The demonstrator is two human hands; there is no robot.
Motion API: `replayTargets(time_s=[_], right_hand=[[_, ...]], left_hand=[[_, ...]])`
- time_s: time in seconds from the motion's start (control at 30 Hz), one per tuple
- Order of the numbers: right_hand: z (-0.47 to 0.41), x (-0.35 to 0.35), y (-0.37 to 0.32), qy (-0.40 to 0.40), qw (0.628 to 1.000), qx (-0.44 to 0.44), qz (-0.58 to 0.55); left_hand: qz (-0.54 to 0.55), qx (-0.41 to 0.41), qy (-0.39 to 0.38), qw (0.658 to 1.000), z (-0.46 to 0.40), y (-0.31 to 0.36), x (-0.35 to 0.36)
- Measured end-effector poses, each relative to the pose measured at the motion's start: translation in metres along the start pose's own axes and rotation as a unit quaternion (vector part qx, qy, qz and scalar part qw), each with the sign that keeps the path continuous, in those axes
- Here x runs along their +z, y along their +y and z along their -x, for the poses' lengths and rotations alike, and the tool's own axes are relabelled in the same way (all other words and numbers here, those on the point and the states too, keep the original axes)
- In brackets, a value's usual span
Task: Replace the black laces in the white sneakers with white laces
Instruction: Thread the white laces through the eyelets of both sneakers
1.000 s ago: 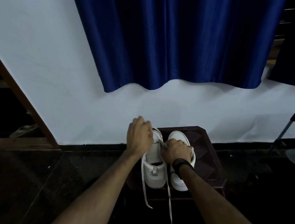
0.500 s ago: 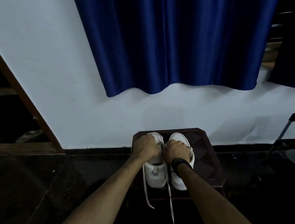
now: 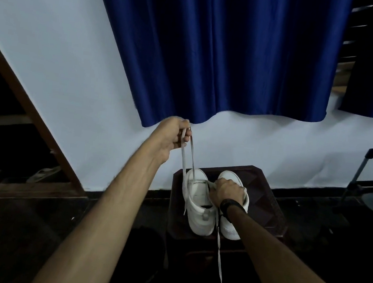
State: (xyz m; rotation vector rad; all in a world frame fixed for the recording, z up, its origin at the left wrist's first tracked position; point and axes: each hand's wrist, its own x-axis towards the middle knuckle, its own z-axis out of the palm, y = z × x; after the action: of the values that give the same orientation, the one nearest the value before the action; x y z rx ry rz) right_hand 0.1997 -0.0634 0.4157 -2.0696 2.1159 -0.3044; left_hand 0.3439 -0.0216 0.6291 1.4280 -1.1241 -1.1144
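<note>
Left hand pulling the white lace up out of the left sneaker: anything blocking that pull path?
Nothing visible. The left hand pinches the white lace above the left sneaker, with only open air and wall around it. The right hand rests beside the eyelets.

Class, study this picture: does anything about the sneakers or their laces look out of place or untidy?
Yes. A loose white lace trails off the stool toward the floor, beyond the left sneaker, while the left hand pulls another length upward.

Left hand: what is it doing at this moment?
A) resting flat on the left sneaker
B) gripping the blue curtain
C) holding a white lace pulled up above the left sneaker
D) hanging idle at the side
C: the left hand pinches the white lace, which runs taut down to the left sneaker.
</note>
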Motion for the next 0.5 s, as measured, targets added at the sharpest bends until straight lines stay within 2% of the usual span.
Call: replayTargets(time_s=[0.1, 0.2, 0.23, 0.3, 0.37, 0.5], right_hand=[[0.006, -0.008, -0.001, 0.024, 0.997, -0.015, -0.067], [0.017, -0.014, -0.001, 0.104, 0.975, -0.102, -0.168], [0.020, -0.014, -0.001, 0.125, 0.969, -0.147, -0.152], [0.028, -0.014, -0.004, 0.108, 0.973, -0.205, -0.013], [0.035, -0.018, -0.010, 0.070, 0.973, -0.186, 0.120], [0.045, -0.032, -0.030, 0.045, 0.960, -0.138, 0.238]], left_hand=[[-0.033, -0.032, 0.031, 0.998, -0.001, -0.011, -0.009], [-0.053, -0.073, 0.027, 0.996, -0.001, -0.027, -0.019], [-0.046, -0.082, 0.022, 0.995, -0.001, -0.031, -0.022], [-0.021, -0.093, 0.013, 0.995, -0.001, -0.033, -0.025], [0.006, -0.098, 0.004, 0.995, 0.000, -0.028, -0.026], [0.034, -0.090, -0.006, 0.995, 0.004, -0.004, -0.028]])
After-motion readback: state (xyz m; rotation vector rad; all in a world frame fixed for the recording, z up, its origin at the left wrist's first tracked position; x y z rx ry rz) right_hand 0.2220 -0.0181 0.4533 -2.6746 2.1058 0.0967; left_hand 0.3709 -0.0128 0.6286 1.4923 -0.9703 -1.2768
